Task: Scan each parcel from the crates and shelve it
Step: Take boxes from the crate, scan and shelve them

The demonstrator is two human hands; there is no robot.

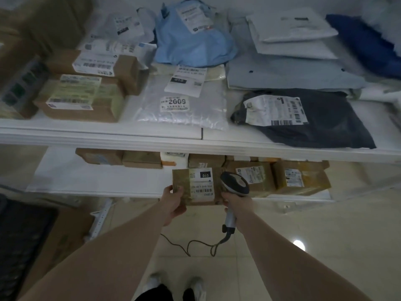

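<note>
- Left hand [173, 202] gripping small brown cardboard parcel with white label [196, 186] at its left edge, fingers curled round it; parcel held at front edge of lower white shelf [91, 181].
- Right hand [237, 204] wrapped round grey corded handheld barcode scanner [234, 183], head just beside the parcel's right side.
- Lower shelf: row of brown taped boxes [301, 178] behind.
- Upper white shelf [108, 132]: dark grey poly mailer [325, 120], clear bag labelled 2009 [184, 105], light blue bag [191, 38].
</note>
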